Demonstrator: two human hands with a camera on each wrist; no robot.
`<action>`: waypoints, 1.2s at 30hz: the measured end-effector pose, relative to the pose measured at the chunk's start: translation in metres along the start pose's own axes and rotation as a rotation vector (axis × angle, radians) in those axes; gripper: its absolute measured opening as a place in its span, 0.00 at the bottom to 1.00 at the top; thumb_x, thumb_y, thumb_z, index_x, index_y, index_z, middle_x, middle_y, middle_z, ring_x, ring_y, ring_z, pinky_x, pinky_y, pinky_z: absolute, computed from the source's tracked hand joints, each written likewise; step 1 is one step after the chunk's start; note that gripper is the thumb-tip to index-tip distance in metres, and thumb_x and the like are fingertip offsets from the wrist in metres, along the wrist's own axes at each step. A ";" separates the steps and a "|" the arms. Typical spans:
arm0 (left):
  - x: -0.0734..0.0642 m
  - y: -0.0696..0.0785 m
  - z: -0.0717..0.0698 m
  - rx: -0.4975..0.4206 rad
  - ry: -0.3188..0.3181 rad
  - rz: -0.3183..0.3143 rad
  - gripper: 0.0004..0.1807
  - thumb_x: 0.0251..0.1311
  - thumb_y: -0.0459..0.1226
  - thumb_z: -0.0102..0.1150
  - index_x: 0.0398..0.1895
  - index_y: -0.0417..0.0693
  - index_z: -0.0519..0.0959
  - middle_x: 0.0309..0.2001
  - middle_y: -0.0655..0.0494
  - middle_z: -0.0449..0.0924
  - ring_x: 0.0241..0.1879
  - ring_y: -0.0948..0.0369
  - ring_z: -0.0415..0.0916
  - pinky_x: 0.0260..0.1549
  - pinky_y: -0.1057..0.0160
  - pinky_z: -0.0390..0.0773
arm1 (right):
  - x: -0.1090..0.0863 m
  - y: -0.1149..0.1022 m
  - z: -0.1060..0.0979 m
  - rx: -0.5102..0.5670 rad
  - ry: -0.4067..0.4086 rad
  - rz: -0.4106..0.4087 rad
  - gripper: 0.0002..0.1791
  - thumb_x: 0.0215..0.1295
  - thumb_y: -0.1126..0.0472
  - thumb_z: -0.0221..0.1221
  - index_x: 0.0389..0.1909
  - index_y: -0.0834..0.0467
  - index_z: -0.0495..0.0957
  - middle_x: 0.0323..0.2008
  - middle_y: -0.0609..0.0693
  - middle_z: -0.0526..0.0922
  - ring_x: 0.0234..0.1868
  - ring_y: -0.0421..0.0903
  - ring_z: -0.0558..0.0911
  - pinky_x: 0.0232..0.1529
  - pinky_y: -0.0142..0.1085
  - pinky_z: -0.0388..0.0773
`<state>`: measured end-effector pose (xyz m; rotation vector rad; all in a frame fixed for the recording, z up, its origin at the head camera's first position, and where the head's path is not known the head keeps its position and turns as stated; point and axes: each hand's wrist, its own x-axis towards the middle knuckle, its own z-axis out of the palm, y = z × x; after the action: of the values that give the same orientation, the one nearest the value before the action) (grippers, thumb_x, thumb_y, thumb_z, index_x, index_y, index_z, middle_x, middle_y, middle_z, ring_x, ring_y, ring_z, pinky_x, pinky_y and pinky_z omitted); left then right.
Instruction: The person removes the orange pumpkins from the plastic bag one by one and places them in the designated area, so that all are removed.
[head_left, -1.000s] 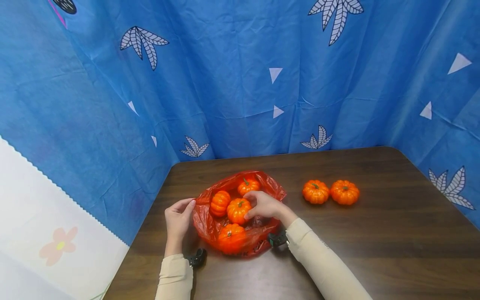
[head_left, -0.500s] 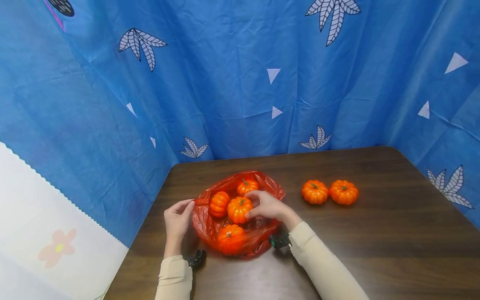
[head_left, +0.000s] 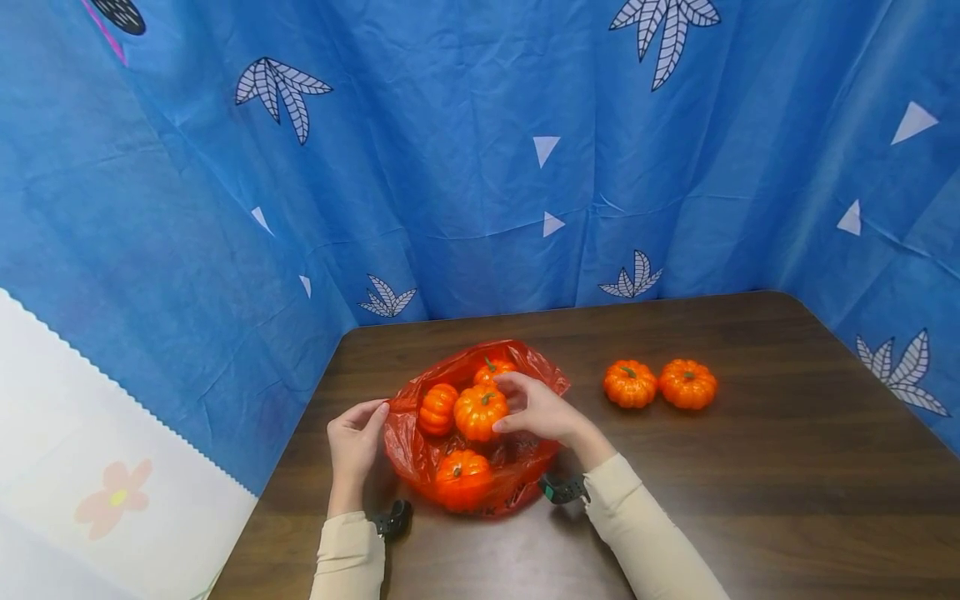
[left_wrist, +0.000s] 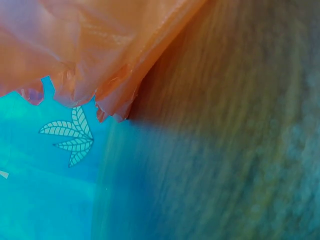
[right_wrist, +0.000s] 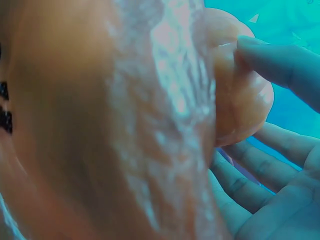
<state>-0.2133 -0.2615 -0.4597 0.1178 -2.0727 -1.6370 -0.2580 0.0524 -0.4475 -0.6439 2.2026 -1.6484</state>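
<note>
A red plastic bag (head_left: 407, 446) lies with its mouth spread wide on the wooden table. My left hand (head_left: 354, 442) pinches the bag's left rim between thumb and fingers. Inside, my right hand (head_left: 547, 414) grips a small orange pumpkin (head_left: 477, 414) with a green stem from its right side. In the right wrist view, thumb and fingers bracket the pumpkin (right_wrist: 242, 95), and the bag's wall hides part of it. Three more pumpkins sit in the bag: one at left (head_left: 437, 410), one behind (head_left: 491, 370), one in front (head_left: 463, 480). The left wrist view shows the bag (left_wrist: 115, 40) but not the hand.
Two further pumpkins, one nearer (head_left: 630, 384) and one to its right (head_left: 687, 384), stand side by side on the table (head_left: 787, 467) right of the bag. A blue patterned curtain (head_left: 480, 167) hangs behind the table. A white cloth (head_left: 90, 467) hangs at the left.
My right hand has lifted the pumpkin slightly, and it now covers more of the one behind it. The left hand has stayed at the bag's rim.
</note>
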 end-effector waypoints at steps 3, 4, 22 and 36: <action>0.000 0.001 0.000 0.004 0.002 -0.011 0.10 0.63 0.31 0.65 0.41 0.30 0.85 0.28 0.75 0.85 0.30 0.70 0.82 0.35 0.73 0.83 | -0.002 -0.003 0.000 0.015 0.006 -0.006 0.40 0.58 0.57 0.72 0.70 0.57 0.66 0.67 0.58 0.72 0.61 0.55 0.77 0.61 0.48 0.79; 0.000 0.001 0.000 0.004 0.003 -0.013 0.09 0.63 0.30 0.64 0.41 0.30 0.85 0.29 0.76 0.85 0.30 0.71 0.82 0.35 0.73 0.83 | -0.003 -0.004 0.001 0.016 0.006 -0.011 0.40 0.58 0.58 0.71 0.70 0.57 0.66 0.67 0.58 0.72 0.60 0.56 0.77 0.61 0.48 0.79; 0.000 -0.002 0.000 -0.014 0.007 0.041 0.11 0.62 0.35 0.67 0.39 0.32 0.86 0.29 0.75 0.86 0.30 0.69 0.83 0.35 0.72 0.84 | -0.013 -0.010 -0.006 0.069 0.006 -0.071 0.36 0.59 0.62 0.70 0.68 0.61 0.68 0.62 0.60 0.76 0.59 0.57 0.78 0.61 0.47 0.79; -0.002 0.001 0.000 -0.025 -0.003 0.009 0.12 0.62 0.35 0.67 0.41 0.33 0.86 0.29 0.73 0.86 0.31 0.68 0.83 0.36 0.72 0.84 | -0.018 -0.018 -0.011 0.117 0.046 -0.058 0.37 0.59 0.65 0.70 0.69 0.61 0.66 0.68 0.61 0.71 0.66 0.61 0.74 0.66 0.51 0.73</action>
<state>-0.2117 -0.2609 -0.4596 0.0977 -2.0514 -1.6585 -0.2448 0.0666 -0.4272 -0.6489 2.1180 -1.8233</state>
